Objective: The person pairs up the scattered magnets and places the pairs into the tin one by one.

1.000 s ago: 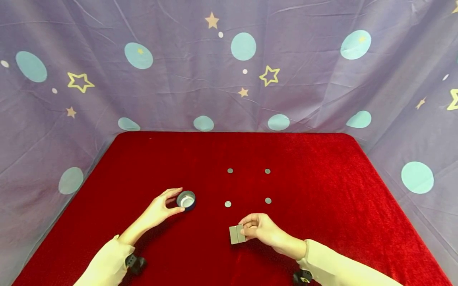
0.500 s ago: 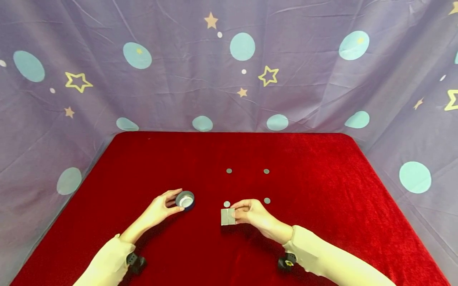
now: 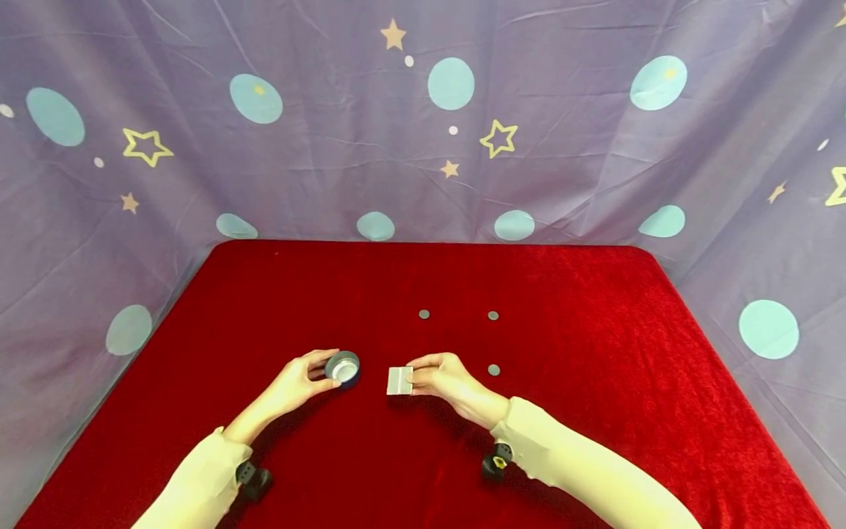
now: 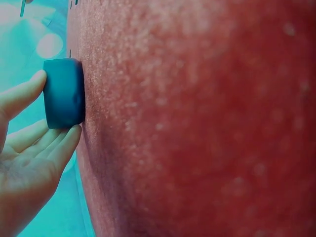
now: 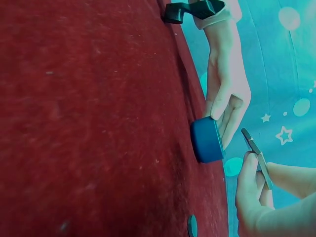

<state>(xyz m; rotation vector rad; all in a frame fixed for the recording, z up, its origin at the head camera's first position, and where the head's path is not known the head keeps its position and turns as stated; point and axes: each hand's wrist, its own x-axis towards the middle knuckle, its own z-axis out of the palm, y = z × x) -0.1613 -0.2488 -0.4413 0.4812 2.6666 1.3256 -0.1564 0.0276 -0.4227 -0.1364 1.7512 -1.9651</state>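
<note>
My left hand (image 3: 295, 381) holds a small round cup (image 3: 352, 380), dark blue outside and silvery inside, which stands on the red cloth. Thumb on one side and fingers on the other grip its wall, as the left wrist view shows on the blue cup (image 4: 64, 94). A thin grey square plate (image 3: 396, 381) with a line down its middle is pinched by my right hand (image 3: 449, 380). The right wrist view shows that plate (image 5: 257, 159) edge-on, raised off the cloth and close to the cup. Nothing is visible inside the cup.
Small grey discs lie flat on the red cloth (image 3: 562, 426): one at the back left (image 3: 424, 314), a back right disc (image 3: 493, 316) and a front right disc (image 3: 493, 370). A purple patterned curtain (image 3: 562, 169) surrounds the table.
My right hand has carried the grey plate left and away from me, toward the cup. It now covers the front left disc. My left hand and the cup have stayed in place.
</note>
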